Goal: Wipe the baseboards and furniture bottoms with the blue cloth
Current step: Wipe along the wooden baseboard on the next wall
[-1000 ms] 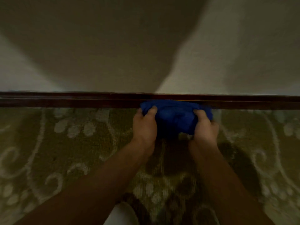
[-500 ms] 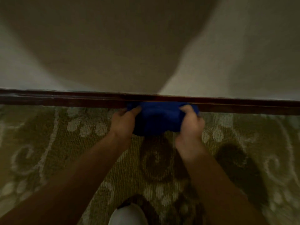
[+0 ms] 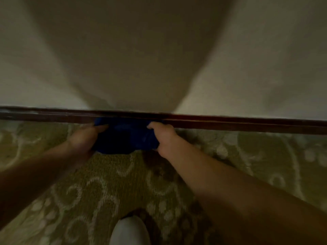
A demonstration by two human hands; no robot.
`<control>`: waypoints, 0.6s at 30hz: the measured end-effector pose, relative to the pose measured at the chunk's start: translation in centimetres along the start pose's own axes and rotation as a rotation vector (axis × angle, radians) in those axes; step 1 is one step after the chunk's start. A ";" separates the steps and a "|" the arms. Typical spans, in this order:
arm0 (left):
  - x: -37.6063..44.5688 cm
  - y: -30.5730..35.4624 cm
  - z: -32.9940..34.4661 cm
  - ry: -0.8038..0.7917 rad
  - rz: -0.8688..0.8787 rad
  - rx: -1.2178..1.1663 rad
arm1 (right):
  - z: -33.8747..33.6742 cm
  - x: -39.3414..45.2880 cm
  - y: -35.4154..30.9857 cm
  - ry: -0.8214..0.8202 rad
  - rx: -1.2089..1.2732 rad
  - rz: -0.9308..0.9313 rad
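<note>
A bunched blue cloth presses against the dark wooden baseboard that runs across the view at the foot of the wall. My left hand grips the cloth's left side and my right hand grips its right side. The top edge of the cloth touches the baseboard; its lower part rests on the carpet. The picture is dim and blurred.
A pale wall rises above the baseboard, with my shadow across its middle. A green patterned carpet covers the floor. The toe of a white shoe shows at the bottom edge.
Both hands and the cloth have slid left along the baseboard. The white shoe has come further into view.
</note>
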State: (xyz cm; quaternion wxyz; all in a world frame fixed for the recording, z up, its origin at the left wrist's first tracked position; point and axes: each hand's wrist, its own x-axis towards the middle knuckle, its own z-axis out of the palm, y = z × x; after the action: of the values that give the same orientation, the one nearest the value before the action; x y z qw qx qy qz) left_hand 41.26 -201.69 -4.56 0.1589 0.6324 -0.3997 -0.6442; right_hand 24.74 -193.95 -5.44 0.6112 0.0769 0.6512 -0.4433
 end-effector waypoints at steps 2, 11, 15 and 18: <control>-2.5 0.7 1.5 -0.026 0.002 0.108 | -2.4 -1.2 -1.7 0.024 -0.107 -0.037; -12.7 5.8 2.1 0.086 0.113 0.424 | -1.1 -5.9 -4.3 -0.103 -0.237 0.008; -13.9 6.8 0.0 0.115 0.100 0.452 | 0.3 -6.9 -3.3 -0.170 -0.344 0.014; -13.0 5.0 -0.8 0.129 0.097 0.446 | 0.5 -7.1 -2.8 -0.165 -0.340 -0.026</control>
State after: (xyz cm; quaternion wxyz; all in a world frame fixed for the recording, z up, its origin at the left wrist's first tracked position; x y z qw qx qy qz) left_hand 42.45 -195.80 8.04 0.0712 0.6716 -0.5512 -0.4899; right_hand 25.01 -192.84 2.12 0.6608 -0.0726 0.6653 -0.3398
